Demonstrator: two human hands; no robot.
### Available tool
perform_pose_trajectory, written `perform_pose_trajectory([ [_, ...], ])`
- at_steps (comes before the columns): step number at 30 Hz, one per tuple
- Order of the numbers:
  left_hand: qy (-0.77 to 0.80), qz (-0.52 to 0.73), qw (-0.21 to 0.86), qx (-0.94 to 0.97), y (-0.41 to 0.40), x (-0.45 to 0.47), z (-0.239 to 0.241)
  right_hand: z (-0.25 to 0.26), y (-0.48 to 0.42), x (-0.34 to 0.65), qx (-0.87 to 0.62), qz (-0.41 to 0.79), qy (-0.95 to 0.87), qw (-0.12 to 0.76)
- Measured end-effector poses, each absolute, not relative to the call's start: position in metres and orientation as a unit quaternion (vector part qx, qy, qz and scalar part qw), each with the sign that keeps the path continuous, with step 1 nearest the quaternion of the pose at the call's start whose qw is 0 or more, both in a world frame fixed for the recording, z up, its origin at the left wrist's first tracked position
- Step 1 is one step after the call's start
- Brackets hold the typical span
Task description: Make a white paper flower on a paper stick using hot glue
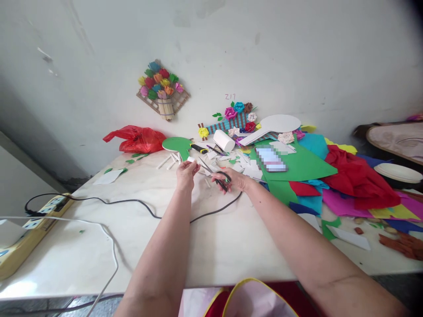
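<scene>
Left hand pinches a small white paper strip above the counter, right hand grips black-handled scissors (blades open); the fingertips risk a nick.

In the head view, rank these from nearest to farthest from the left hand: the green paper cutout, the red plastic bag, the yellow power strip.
Measured from the left hand, which pinches a small white paper piece:
1. Green paper cutout, just behind the hand, toward the wall.
2. Red plastic bag, farther left, at the wall.
3. Yellow power strip, far left, at the table's near edge.
</scene>
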State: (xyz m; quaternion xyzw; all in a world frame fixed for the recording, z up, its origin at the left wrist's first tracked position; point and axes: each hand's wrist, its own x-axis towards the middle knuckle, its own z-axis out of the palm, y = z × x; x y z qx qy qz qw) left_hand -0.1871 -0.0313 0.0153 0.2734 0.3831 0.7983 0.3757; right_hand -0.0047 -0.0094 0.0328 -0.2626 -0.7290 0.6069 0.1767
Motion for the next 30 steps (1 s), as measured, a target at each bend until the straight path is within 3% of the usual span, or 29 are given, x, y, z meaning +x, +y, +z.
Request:
perform_pose_trajectory([
  [5,0.405,0.795,0.363,0.269,-0.032,-0.193,0.015,0.046,0.001,0.023,-0.2,0.644,-0.733,0.091],
  [12,0.404,0.762,0.393,0.319,-0.033,-0.195,0.011,0.041,0.011,0.037,-0.151,0.708,-0.668,0.175],
  [30,0.4,0.741,0.417,0.342,-0.035,-0.193,0.013,0.039,0.003,0.02,-0.203,0.641,-0.728,0.137],
])
